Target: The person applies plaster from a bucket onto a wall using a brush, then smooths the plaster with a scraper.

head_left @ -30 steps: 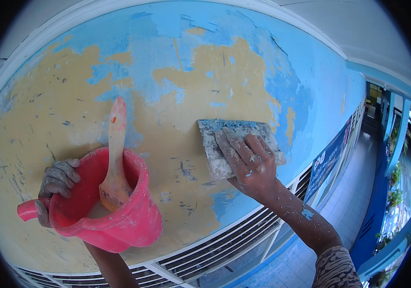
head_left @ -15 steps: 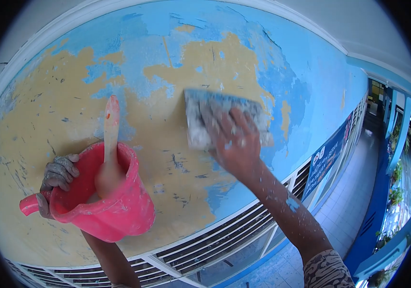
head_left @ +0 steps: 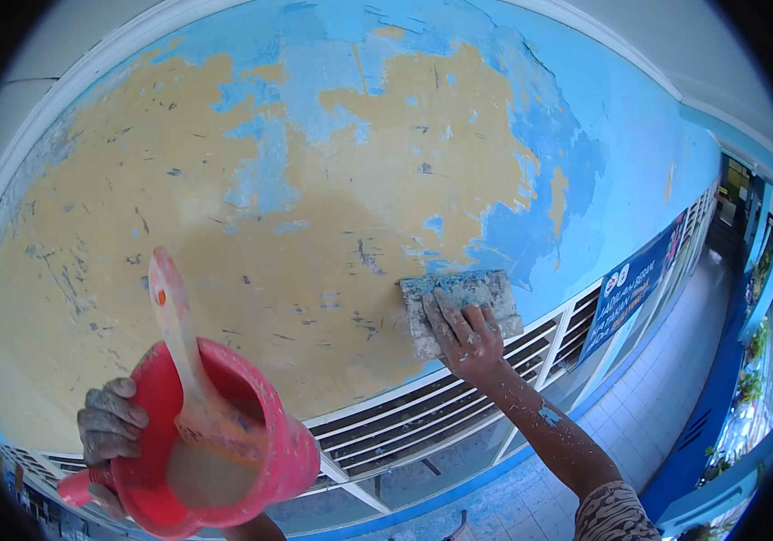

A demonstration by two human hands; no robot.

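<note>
My left hand (head_left: 109, 424) is wrapped around the rim and handle side of a pink-red plastic jug (head_left: 292, 460), low on the left. Cloudy greyish liquid (head_left: 211, 478) lies in the tilted jug. A wide paintbrush (head_left: 186, 361) stands in it, its paint-stained handle sticking up past the rim. My right hand (head_left: 472, 341) presses a flat rectangular pad (head_left: 427, 311), grey and smeared with blue and white, against the lower part of the wall (head_left: 269, 270). Its fingers lie spread over the pad, and pale residue coats them. The pad's underside is hidden.
Patchy tan and blue paint covers the wall. White louvres (head_left: 441, 406) run below it. A dark blue banner (head_left: 634, 293) hangs at the right, above a tiled walkway (head_left: 648, 379) with a blue railing. A white ceiling edge (head_left: 44, 117) curves overhead.
My right hand and the pad have moved down the wall to just above the louvres. The jug sits lower and tips toward me, showing more of the liquid and brush. The view has shifted.
</note>
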